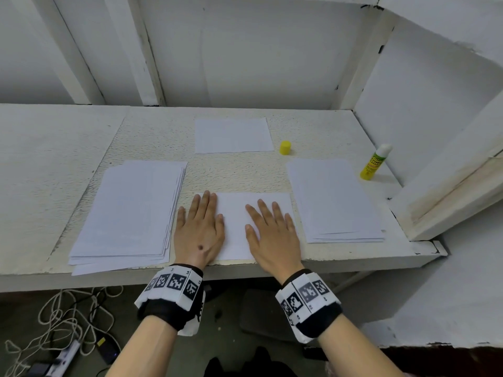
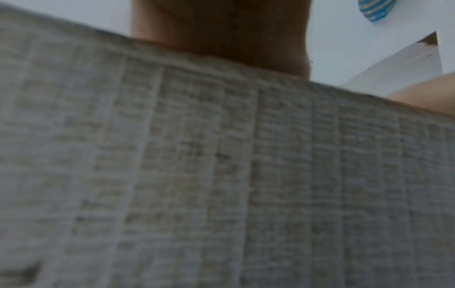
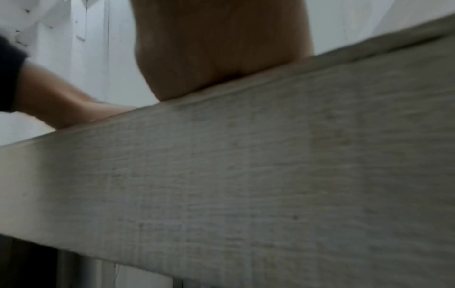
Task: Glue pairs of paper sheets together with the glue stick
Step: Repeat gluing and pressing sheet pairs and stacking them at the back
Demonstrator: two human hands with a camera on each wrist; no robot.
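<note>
1. Progress: a centre sheet (image 1: 239,227) lies at the near edge of the table (image 1: 54,148), both hands flat on it. Judged: a pair being pressed together, though whether two layers lie there cannot be told.
2. Done, probably: one sheet or pair set apart at the back (image 1: 233,135).
3. Left: a thick left stack (image 1: 128,213) and a thinner right stack (image 1: 334,200).
4. Glue stick (image 1: 375,163) stands uncapped, far right; yellow cap (image 1: 285,147) well apart from it.
5. Left hand (image 1: 200,229): fingers straight, close together, palm down on the sheet's left edge.
6. Right hand (image 1: 272,232): fingers straight, slightly spread, flat on the sheet. Neither hand grasps anything.
</note>
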